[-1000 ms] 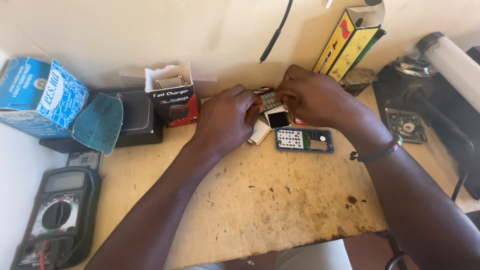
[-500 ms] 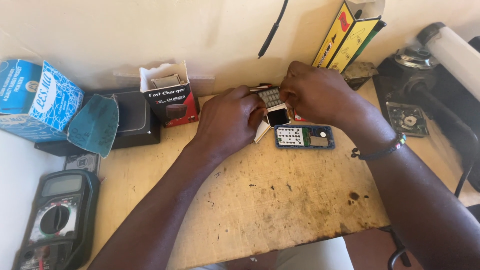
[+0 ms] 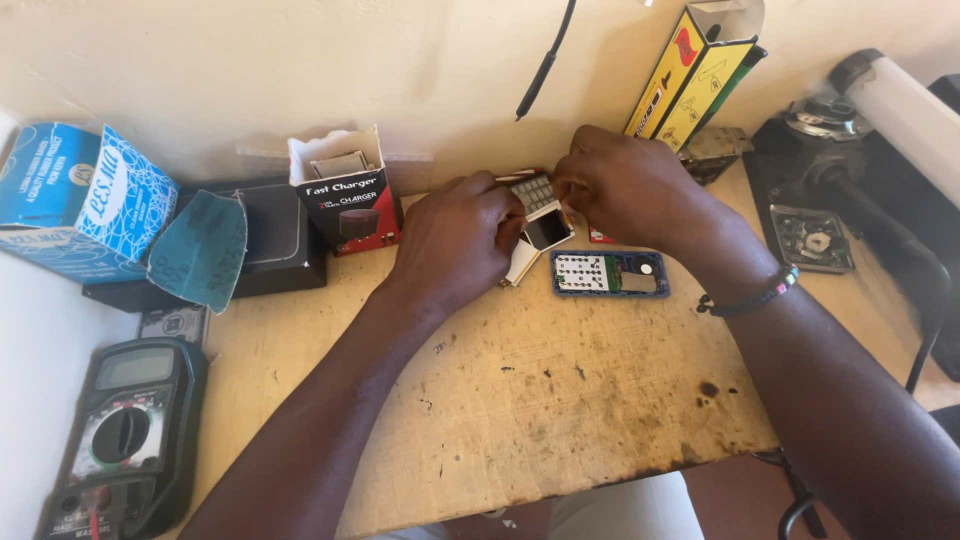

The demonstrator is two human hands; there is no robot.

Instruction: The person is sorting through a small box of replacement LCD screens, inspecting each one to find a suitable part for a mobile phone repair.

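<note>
Both hands meet at the back of a worn wooden table. My left hand and my right hand together grip a small keypad phone front with a dark screen and grey keys, held tilted above the table. Just below it lies a blue phone circuit board, flat on the wood and apart from both hands. A pale flat piece pokes out from under my left hand. A beaded band circles my right wrist.
A multimeter lies at the front left. Along the back left stand a blue box, a teal face mask, a black case and an open charger box. A yellow box and dark tools sit at the right.
Both hands have stayed on the phone front with only small shifts of the fingers. The circuit board has not moved.
</note>
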